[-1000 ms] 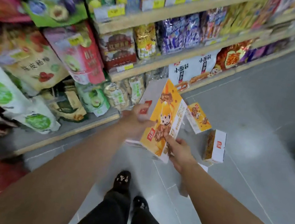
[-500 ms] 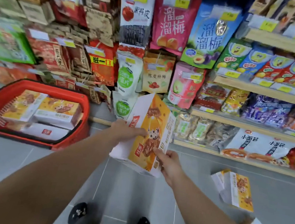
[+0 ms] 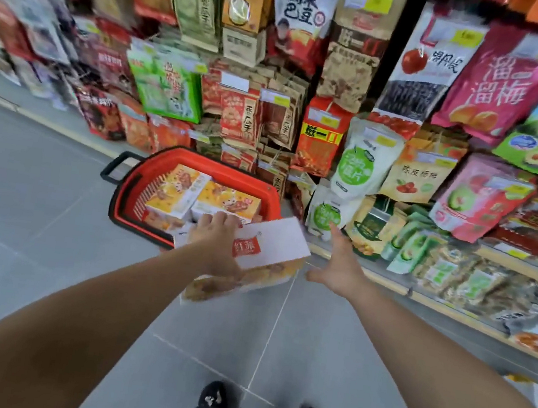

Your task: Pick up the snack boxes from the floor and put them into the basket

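A red shopping basket (image 3: pixel 132 184) with a black handle stands on the grey floor by the shelves. Inside it lie orange and white snack boxes (image 3: pixel 177 191), two side by side on top. My left hand (image 3: pixel 217 241) grips another snack box (image 3: pixel 275 244), white side with a red logo facing up, held over the basket's near right rim. My right hand (image 3: pixel 338 265) is apart from the box, to its right, with fingers spread and holding nothing.
Shelves packed with snack bags (image 3: pixel 362 168) run along the back and right. The lowest shelf edge (image 3: pixel 437 298) juts out just right of my right hand. Grey tiled floor (image 3: pixel 33 222) stretches to the left. My shoes (image 3: pixel 215 400) show at the bottom.
My view has swung left toward the basket. The box has moved over the basket's rim and tipped flat. My right hand has let go of it and opened.
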Available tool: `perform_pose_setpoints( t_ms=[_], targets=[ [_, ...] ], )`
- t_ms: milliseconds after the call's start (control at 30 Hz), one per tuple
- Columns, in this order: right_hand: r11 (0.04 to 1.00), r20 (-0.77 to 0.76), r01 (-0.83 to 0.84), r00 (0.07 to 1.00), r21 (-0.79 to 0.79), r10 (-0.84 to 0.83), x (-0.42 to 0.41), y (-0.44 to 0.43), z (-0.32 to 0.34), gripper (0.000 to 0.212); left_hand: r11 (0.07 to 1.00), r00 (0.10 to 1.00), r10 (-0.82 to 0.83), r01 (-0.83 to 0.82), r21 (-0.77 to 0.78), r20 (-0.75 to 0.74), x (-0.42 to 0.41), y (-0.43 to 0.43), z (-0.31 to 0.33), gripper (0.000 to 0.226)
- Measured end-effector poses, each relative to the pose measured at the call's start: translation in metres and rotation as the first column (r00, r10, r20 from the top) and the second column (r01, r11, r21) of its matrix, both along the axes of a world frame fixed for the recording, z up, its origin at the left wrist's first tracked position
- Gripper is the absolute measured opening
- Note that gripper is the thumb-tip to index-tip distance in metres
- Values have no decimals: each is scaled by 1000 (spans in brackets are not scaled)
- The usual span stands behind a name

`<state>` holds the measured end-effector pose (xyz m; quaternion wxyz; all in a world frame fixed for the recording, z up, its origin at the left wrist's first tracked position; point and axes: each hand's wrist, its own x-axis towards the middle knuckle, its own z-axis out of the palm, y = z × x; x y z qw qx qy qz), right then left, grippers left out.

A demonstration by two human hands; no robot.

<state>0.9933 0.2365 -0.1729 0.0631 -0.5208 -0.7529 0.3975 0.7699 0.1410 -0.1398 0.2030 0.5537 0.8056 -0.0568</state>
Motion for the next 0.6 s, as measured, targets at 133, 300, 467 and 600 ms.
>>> perform_pose_setpoints(
  t_ms=[133,300,467,600],
  targets=[
    [949,162,-312,935,-40,315,-46,-3,-10,128,988,989,-145,145,-56,10,-42,-12,-16,110],
    [925,235,-377,896,-43,376,-94,10,-16,99,988,987,-123,132,-86,104,-73,-1,-37,105],
    [940,239,-320,910,-116,339,-134,52,-26,102,991,992,-70,82,-110,108,-114,34,-53,105],
    [964,143,-176,968,-200,206,-184,106,-37,95,980,989,137,-127,-153,59,-171,86,-57,109]
  ],
)
